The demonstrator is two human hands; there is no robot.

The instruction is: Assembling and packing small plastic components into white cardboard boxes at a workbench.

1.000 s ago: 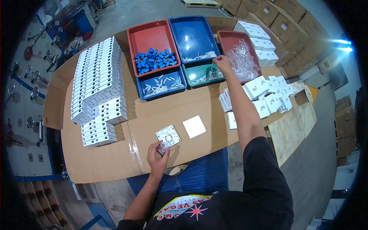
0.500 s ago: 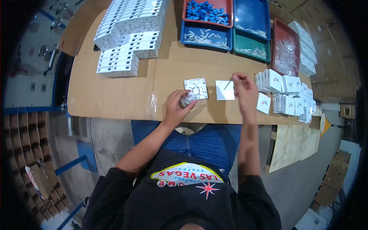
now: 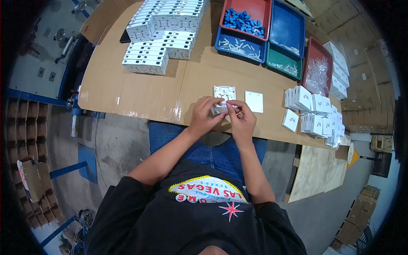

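My left hand is closed around a small clear plastic piece, just in front of a white square plastic housing with moulded parts inside. My right hand meets it there, with thumb and index finger pinched at the same piece. Whatever is between the right fingertips is too small and covered to make out. To the right of the housing a flat white square cover lies on the cardboard-topped table.
Stacked white housings stand at the back left. Trays hold blue parts, small pale pieces and a red tray clear plastic pieces. White square boxes are piled at the right, one lying apart.
My right hand has moved left from above the cover, where it held a thin stick-like piece, to meet my left hand. The head view has shifted and turned slightly.
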